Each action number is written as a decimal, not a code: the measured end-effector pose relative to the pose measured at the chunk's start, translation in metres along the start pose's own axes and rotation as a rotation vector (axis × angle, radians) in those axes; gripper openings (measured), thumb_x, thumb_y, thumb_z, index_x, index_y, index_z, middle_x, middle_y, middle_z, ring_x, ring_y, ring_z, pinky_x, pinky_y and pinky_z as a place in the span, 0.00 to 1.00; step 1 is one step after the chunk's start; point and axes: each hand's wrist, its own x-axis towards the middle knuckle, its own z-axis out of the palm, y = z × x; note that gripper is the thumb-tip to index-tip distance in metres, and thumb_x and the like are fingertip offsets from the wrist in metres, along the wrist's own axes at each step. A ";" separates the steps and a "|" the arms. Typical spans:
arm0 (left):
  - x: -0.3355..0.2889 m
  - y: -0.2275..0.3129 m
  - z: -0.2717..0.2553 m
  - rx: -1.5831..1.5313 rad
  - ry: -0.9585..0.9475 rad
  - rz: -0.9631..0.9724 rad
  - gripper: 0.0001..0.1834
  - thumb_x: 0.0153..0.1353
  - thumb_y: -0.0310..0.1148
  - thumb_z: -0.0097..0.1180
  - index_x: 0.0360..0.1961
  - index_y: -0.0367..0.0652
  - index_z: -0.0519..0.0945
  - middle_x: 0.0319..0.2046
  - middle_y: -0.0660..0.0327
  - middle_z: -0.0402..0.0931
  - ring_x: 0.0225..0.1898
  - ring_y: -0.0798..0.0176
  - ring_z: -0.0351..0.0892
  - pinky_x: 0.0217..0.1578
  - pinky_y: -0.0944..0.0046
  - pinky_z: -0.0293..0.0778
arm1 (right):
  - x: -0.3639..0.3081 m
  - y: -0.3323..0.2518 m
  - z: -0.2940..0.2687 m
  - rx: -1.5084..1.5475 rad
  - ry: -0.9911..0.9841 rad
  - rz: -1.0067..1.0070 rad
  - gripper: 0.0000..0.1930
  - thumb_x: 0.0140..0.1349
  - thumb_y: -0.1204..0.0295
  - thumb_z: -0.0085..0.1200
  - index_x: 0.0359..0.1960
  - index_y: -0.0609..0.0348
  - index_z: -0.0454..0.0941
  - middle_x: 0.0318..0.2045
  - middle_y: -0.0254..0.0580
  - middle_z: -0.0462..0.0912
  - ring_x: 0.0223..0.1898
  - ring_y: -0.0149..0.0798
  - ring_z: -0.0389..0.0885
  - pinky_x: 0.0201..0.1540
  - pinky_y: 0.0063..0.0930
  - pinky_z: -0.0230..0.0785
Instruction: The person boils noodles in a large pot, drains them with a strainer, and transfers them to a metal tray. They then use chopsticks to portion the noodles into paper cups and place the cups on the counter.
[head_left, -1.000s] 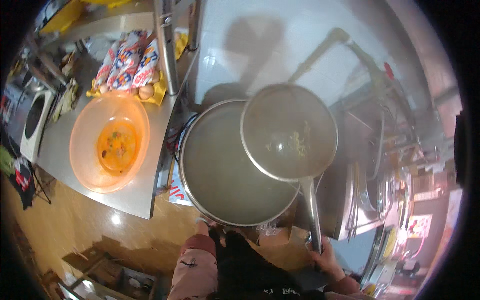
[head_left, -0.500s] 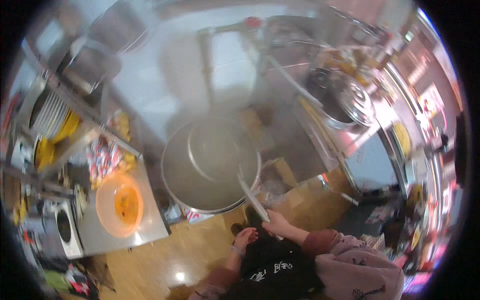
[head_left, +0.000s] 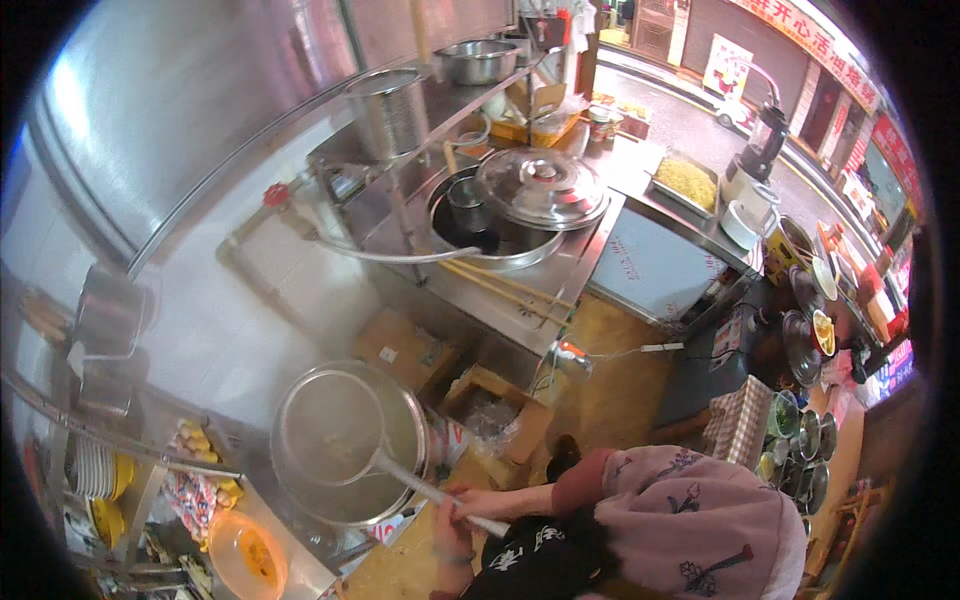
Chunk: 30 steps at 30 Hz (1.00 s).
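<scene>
Two bare hands showed in the head view, both near the handle of a large, long-handled mesh strainer. The strainer's round bowl was over the wide metal stockpot, toward the pot's left side; whether it hung just above the liquid or dipped into it could not be told, nor what, if anything, lay in the mesh. The right hand had its grip closed around the handle, well back from the bowl. The left hand was just beside the handle, partly hidden by the right arm; whether its grip pinched the handle or only lay near it could not be told.

With the weight so far out from the right hand, a second hold by the left would likely have steadied the strainer best. Good practice called for a level bowl, held inside the pot's rim so that any drips fell back in, and for wrists kept out of possible steam. Swinging left needed care: an orange plastic basin stood on the steel tabletop near the pot.
</scene>
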 end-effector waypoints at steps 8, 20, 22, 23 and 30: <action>0.009 -0.011 0.046 -0.298 0.381 0.356 0.12 0.56 0.39 0.49 0.34 0.45 0.63 0.15 0.67 0.56 0.16 0.71 0.58 0.18 0.71 0.60 | -0.094 -0.123 -0.251 -0.236 0.329 -0.172 0.18 0.60 0.57 0.33 0.37 0.56 0.72 0.29 0.38 0.78 0.31 0.32 0.76 0.32 0.26 0.67; -0.022 -0.056 0.196 -0.245 0.029 -0.150 0.13 0.57 0.32 0.44 0.43 0.42 0.63 0.16 0.66 0.59 0.12 0.72 0.57 0.12 0.71 0.58 | -0.094 -0.345 -0.641 -1.235 1.455 -0.065 0.34 0.43 0.53 0.55 0.50 0.60 0.61 0.44 0.54 0.68 0.46 0.53 0.69 0.45 0.41 0.64; 0.003 -0.053 0.225 -0.219 0.035 -0.170 0.13 0.56 0.32 0.44 0.42 0.42 0.63 0.16 0.66 0.60 0.13 0.71 0.58 0.13 0.71 0.59 | -0.083 -0.354 -0.651 -1.265 1.370 0.006 0.36 0.42 0.50 0.55 0.50 0.60 0.61 0.45 0.54 0.67 0.45 0.53 0.70 0.45 0.41 0.65; 0.019 -0.050 0.238 -0.204 0.033 -0.185 0.13 0.55 0.31 0.45 0.42 0.42 0.63 0.16 0.66 0.60 0.13 0.71 0.59 0.13 0.71 0.59 | -0.079 -0.357 -0.656 -1.233 1.354 0.038 0.36 0.42 0.50 0.55 0.50 0.60 0.61 0.45 0.54 0.68 0.44 0.52 0.71 0.45 0.40 0.65; 0.142 -0.034 0.318 0.006 0.043 -0.181 0.13 0.52 0.29 0.47 0.39 0.42 0.64 0.17 0.65 0.62 0.15 0.70 0.63 0.14 0.70 0.62 | -0.090 -0.367 -0.676 -1.269 1.315 -0.040 0.31 0.35 0.51 0.54 0.37 0.65 0.71 0.36 0.56 0.75 0.40 0.49 0.74 0.42 0.36 0.67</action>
